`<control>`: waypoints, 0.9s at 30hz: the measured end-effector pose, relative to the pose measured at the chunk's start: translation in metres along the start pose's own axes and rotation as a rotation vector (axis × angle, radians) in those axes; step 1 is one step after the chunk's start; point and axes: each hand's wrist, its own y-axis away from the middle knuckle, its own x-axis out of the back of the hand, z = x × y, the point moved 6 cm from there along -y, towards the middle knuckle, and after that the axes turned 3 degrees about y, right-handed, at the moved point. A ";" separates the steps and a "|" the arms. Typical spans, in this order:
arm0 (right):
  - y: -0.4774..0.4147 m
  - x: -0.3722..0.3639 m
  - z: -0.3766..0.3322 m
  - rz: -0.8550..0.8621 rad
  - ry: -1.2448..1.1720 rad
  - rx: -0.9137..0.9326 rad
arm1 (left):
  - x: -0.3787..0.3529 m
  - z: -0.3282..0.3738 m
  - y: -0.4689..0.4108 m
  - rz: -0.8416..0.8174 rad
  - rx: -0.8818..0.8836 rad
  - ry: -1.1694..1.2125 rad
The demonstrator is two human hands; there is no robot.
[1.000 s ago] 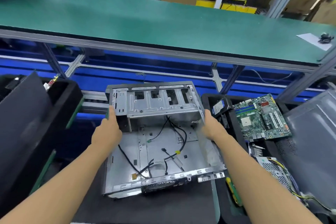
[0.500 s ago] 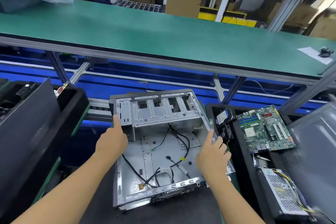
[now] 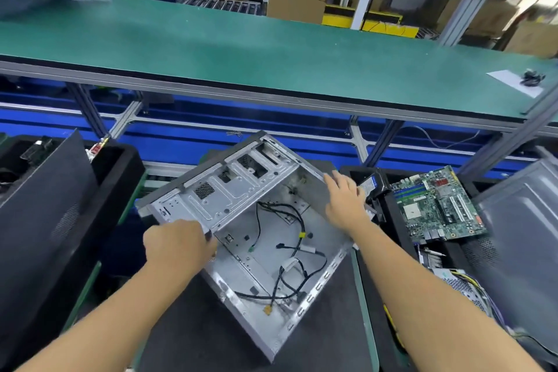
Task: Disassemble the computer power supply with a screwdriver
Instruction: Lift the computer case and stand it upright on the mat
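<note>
Two hands are holding one stripped computer case [image 3: 265,238] askew on the dark mat [image 3: 196,341].
Nearest, one power supply [image 3: 462,287] is lying in the right-hand bin [image 3: 389,238] beside the right forearm, wires trailing. The left hand [image 3: 181,244] is gripping the case's left edge; the right hand [image 3: 344,199] is lying flat on its right wall, fingers straight. I'd be pivoting it low, keeping the loose cables [image 3: 301,234] clear. Beyond, one motherboard [image 3: 437,208] is lying; farther, one green belt [image 3: 271,54].

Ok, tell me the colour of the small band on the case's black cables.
Yellow band inside the case; clearest in the head view.
</note>
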 end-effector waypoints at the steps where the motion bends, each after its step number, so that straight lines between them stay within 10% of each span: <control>1: 0.005 0.002 0.002 0.029 -0.029 -0.121 | 0.006 -0.007 -0.011 0.055 0.010 0.027; 4: 0.041 -0.007 0.004 0.015 -0.075 -0.437 | 0.014 -0.026 -0.050 0.143 -0.039 0.056; 12: 0.099 -0.029 -0.018 -0.032 -0.304 -0.496 | -0.032 -0.005 -0.088 -0.196 -0.113 0.226; 27: 0.068 -0.026 -0.021 0.008 -0.145 -0.231 | -0.032 -0.019 -0.067 -0.232 -0.040 0.089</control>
